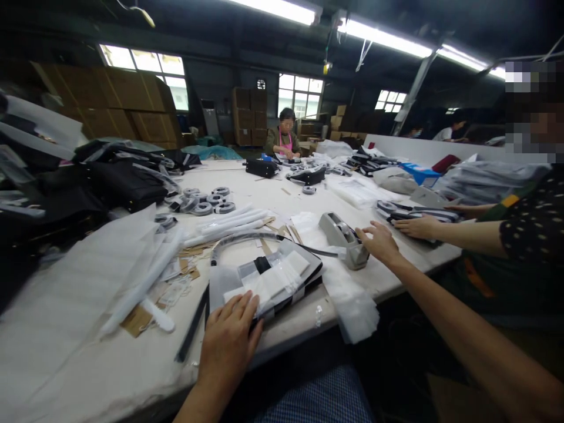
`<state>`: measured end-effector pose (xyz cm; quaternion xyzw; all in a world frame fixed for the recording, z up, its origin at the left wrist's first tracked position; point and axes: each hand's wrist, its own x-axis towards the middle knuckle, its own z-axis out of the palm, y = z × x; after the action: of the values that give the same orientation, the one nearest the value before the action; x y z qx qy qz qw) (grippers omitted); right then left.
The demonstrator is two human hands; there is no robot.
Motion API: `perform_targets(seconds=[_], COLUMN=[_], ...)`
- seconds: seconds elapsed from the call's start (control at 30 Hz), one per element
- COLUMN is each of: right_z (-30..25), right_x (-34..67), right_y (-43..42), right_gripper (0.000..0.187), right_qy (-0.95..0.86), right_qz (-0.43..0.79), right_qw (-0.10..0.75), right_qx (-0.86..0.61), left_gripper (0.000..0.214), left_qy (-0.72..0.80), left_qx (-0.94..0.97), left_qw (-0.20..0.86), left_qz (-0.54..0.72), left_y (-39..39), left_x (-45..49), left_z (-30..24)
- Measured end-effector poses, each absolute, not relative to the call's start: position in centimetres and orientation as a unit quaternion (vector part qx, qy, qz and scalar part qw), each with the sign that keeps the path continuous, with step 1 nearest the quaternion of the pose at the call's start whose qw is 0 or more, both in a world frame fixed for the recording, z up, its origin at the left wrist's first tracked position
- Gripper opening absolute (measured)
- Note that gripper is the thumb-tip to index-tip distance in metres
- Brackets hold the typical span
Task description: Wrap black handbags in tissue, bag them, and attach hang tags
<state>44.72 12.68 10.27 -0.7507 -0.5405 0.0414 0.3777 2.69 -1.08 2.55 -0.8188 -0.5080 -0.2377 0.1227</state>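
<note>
My left hand (232,333) lies with its fingers stretched over the near edge of a flat dark bag (315,271). White foam sheet and folded white packing pieces (282,281) cover the bag's top, and its wrapped handle (247,236) arches out behind. At the right, my right hand (379,242) reaches to a grey tape dispenser (341,235), fingertips at its near right end and somewhat apart. Whether a bit of tape is between them is too small to tell. Thin white plastic sheets (352,305) hang over the table edge below the dispenser.
White foam strips (229,226), paper tags (136,320) and wrapped coils (202,205) lie left on the table. Black bags (123,182) are heaped further left. A co-worker's hand (418,226) rests on a wrapped bag at right; another person (284,138) works across the table.
</note>
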Motion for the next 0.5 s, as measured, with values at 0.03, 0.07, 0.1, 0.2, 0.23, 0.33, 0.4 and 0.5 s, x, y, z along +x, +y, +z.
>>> perform_targets(seconds=[0.03,0.07,0.1,0.2,0.23,0.33,0.4,0.5], right_z=[10.1,9.8,9.5,8.8,8.8,9.3,10.1,11.6], right_x=[45.6,46.1,46.3,46.2,46.2,46.1,46.1,46.0], right_y=[13.2,13.6,13.9,14.4,14.5,14.4,13.7,11.6], right_gripper=[0.027,0.032,0.037,0.046,0.048,0.05,0.046,0.038], right_qy=[-0.533,-0.527,-0.52,-0.49,-0.48,-0.458,-0.451,-0.447], right_qz=[0.072,0.101,0.131,0.218,0.243,0.295,0.31,0.317], right_qw=[0.369,0.365,0.362,0.375,0.387,0.441,0.484,0.542], right_qx=[-0.758,-0.761,-0.763,-0.756,-0.749,-0.713,-0.682,-0.637], left_gripper=[0.038,0.037,0.037,0.036,0.036,0.037,0.038,0.038], left_qy=[-0.51,-0.513,-0.515,-0.517,-0.518,-0.512,-0.508,-0.508], left_qx=[-0.817,-0.816,-0.814,-0.811,-0.81,-0.812,-0.814,-0.814], left_qw=[0.125,0.128,0.131,0.14,0.142,0.147,0.149,0.152], left_qz=[-0.236,-0.235,-0.234,-0.234,-0.235,-0.239,-0.24,-0.237], left_y=[-1.2,-1.2,-1.3,-1.5,-1.5,-1.5,-1.4,-1.3], left_x=[2.8,2.9,2.9,3.1,3.2,3.1,3.0,2.9], left_z=[2.6,2.7,2.8,3.1,3.1,3.1,2.9,2.7])
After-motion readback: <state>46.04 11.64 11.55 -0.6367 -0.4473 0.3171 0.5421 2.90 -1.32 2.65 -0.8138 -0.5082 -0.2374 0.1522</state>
